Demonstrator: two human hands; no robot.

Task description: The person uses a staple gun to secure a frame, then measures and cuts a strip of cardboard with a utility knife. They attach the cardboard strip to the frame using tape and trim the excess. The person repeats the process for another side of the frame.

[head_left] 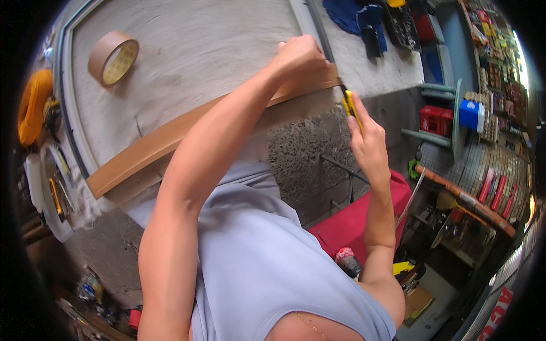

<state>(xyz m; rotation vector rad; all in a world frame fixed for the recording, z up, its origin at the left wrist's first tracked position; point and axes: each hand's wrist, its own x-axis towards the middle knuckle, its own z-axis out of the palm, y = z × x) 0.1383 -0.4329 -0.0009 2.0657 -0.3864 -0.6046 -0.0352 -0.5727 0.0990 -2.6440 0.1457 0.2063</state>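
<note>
While the right hand (369, 139) clasps a yellow cutter (349, 104), the left hand (303, 52) touches brown strip (154, 145), its grip hard to tell.

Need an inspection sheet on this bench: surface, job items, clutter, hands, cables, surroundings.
Surface: blotchy grey concrete-like benchtop; pale grey dark-edged frame on it.
Job's things: long flat brown strip along the near side; brown tape roll on the left; yellow-and-black utility knife at the strip's right end.
Clutter: dark blue cloth and black tray, top right.
Hands: left hand curled at the strip, exact grip unclear; right hand closed around the knife.
Cables: nothing certain; orange coiled bundle at far left, cable or strap unclear.
Surroundings: red plastic crate, blue box and crowded goods to the right.
</note>
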